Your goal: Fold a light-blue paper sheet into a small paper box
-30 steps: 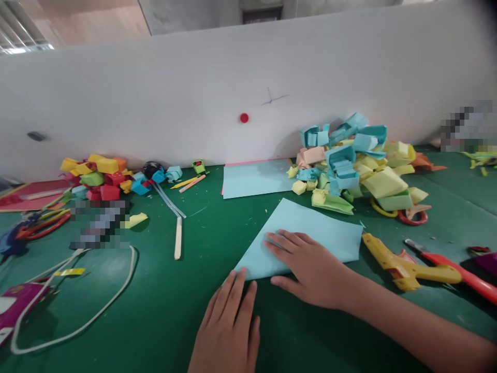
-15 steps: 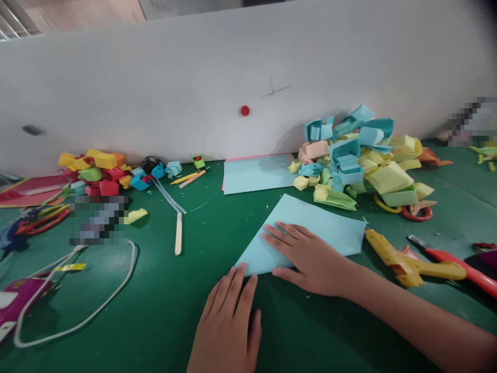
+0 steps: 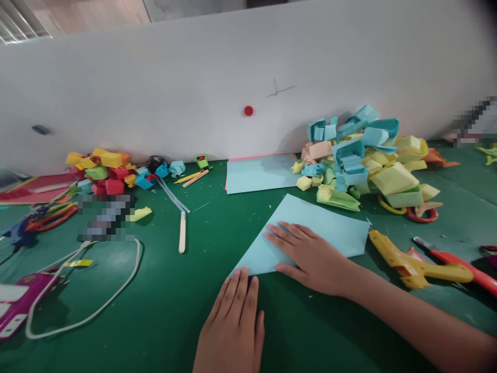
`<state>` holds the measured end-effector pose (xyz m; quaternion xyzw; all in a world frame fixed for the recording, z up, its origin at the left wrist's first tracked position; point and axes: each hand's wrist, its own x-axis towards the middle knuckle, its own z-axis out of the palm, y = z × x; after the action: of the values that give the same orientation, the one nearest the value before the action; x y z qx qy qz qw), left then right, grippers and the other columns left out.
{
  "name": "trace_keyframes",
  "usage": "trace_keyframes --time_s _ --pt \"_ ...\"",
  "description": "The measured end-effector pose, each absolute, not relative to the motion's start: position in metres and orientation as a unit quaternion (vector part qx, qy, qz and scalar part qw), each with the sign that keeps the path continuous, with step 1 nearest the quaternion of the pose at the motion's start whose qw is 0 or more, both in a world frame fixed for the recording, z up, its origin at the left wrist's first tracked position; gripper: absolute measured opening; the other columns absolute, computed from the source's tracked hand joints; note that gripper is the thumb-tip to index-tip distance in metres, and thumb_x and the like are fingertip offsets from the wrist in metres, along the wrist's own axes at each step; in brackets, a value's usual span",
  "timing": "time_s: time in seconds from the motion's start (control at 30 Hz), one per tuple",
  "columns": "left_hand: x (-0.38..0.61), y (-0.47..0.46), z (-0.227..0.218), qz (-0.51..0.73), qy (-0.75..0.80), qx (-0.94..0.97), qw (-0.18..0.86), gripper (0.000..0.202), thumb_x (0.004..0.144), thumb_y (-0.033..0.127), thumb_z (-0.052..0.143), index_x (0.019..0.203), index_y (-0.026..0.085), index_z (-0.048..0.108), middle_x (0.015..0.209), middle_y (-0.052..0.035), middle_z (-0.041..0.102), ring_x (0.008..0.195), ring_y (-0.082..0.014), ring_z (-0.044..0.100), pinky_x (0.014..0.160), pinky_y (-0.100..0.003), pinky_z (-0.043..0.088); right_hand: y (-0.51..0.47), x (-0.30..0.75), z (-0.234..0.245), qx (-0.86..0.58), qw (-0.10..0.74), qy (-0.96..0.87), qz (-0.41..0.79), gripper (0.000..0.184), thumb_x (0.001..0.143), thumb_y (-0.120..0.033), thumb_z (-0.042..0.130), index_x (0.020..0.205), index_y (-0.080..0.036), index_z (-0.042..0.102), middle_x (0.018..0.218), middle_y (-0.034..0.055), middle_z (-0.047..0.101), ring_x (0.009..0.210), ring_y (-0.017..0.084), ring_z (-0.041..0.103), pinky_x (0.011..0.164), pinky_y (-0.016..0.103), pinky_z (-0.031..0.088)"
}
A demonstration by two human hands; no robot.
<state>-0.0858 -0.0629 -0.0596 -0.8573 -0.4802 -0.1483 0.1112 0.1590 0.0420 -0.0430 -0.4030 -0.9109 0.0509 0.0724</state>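
On the green counter [image 3: 163, 311], I am pressing my right hand [image 3: 314, 256], flat and spread, on the light blue sheet [image 3: 330, 230] just left of the yellow glue gun [image 3: 407, 259]. My left hand [image 3: 235, 326], open and empty, is touching its near corner. Even pressure should stop the sheet slipping.

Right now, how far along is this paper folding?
Early, it seems. Done: a pile of folded paper shapes sits by the wall. In hand: the right hand presses flat on a light blue sheet, and the left hand touches its near corner; the sheet lies flat, perhaps folded once. Left: probably shaping it, and another blue sheet lies behind.
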Motion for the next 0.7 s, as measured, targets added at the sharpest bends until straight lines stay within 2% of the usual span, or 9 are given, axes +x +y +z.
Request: trace_keyframes --time_s 0.13,0.4,0.7 --pt "-0.0845 -0.0642 -0.0582 -0.149 -0.481 -0.860 0.085 0.047 0.102 0.028 0.042 0.148 0.021 0.052 0.149 -0.0083 0.055 0.132 -0.0299 0.057 0.099 -0.042 0.058 0.0419 0.1590 -0.0444 -0.402 0.083 -0.911 0.048 0.066 0.103 -0.057 0.036 0.158 -0.022 0.034 0.163 0.0092 0.035 0.151 0.031 0.030 0.119 0.054 0.033" --pt "-0.0824 -0.0630 -0.0549 -0.136 -0.479 -0.862 0.094 0.044 0.101 0.027 0.043 0.140 0.016 0.058 0.146 -0.0109 0.058 0.129 -0.0319 0.060 0.096 -0.044 0.060 0.0414 0.1597 -0.0474 -0.396 0.084 -0.914 0.029 0.067 0.103 -0.057 0.034 0.158 -0.018 0.035 0.164 0.0098 0.033 0.150 0.032 0.030 0.119 0.055 0.034" --pt "-0.0796 -0.0633 -0.0560 -0.137 -0.527 -0.839 0.019 0.042 0.100 0.026 0.043 0.140 0.023 0.056 0.148 -0.0090 0.056 0.132 -0.0331 0.056 0.100 -0.049 0.057 0.0417 0.1604 -0.0504 -0.390 0.100 -0.915 0.020 0.066 0.103 -0.056 0.037 0.158 -0.020 0.033 0.163 0.0101 0.036 0.149 0.032 0.032 0.117 0.055 0.035"
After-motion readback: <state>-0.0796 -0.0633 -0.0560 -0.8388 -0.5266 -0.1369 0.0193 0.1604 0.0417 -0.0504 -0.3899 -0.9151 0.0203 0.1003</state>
